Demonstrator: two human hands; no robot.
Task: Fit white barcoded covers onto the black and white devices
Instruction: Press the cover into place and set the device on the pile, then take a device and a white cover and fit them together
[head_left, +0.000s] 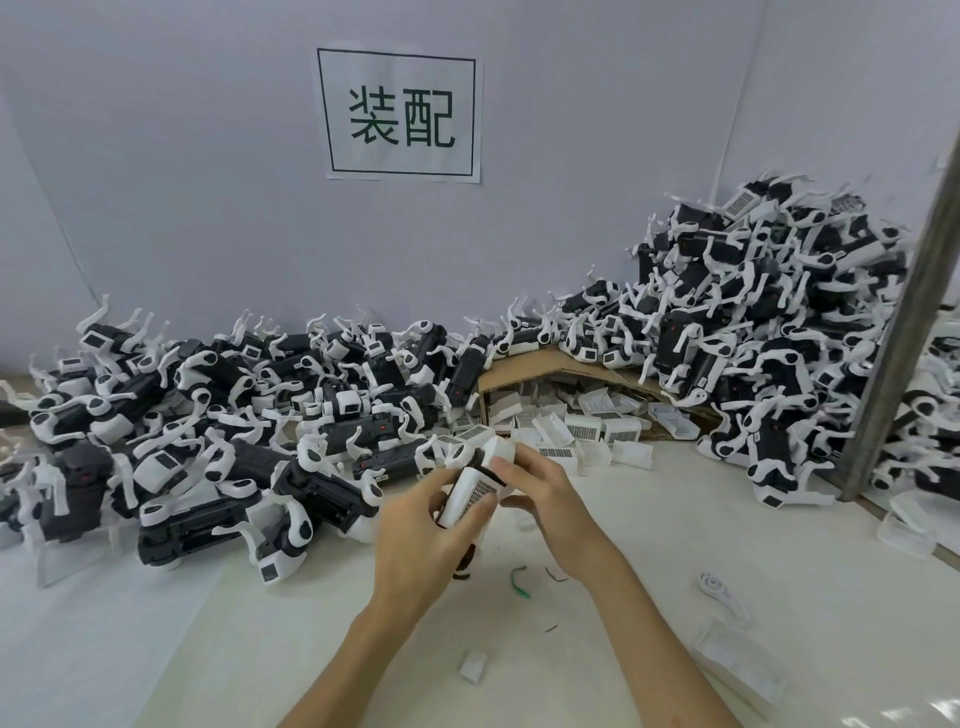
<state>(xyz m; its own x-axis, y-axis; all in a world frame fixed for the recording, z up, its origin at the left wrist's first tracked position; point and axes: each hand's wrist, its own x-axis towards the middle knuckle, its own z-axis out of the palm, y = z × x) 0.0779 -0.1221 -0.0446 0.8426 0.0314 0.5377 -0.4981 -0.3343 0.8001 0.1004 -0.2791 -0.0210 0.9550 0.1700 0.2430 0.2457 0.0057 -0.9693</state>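
Nearest me, on the pale table (649, 545), lie a small white plastic piece (474, 666) and a green scrap (519, 577). Off to the right are a white round-ended part (716, 590) and some clear plastic trays (740, 662). Just beyond these the person's two hands are drawn close together above the table, both clamped on one black and white device (496, 453). The left hand (415, 540) curls round it from the left and below, and the right hand (545, 499) grips it from the right with its fingers hooked over the far end. A white barcoded cover (480, 491) lies against the device's upturned face between the two hands, barcode showing. I cannot tell whether it is fully seated. Behind the hands, loose covers (587, 434) spill onto the table from under a tipped cardboard box (550, 370). To the left spreads a low heap of devices (208, 415), legs sticking up every way. To the right a taller heap of devices (753, 338) banks up against the wall and a slanting grey post (904, 322). On the pale wall at the back hangs a paper sign (400, 114) with two large dark characters in a frame.
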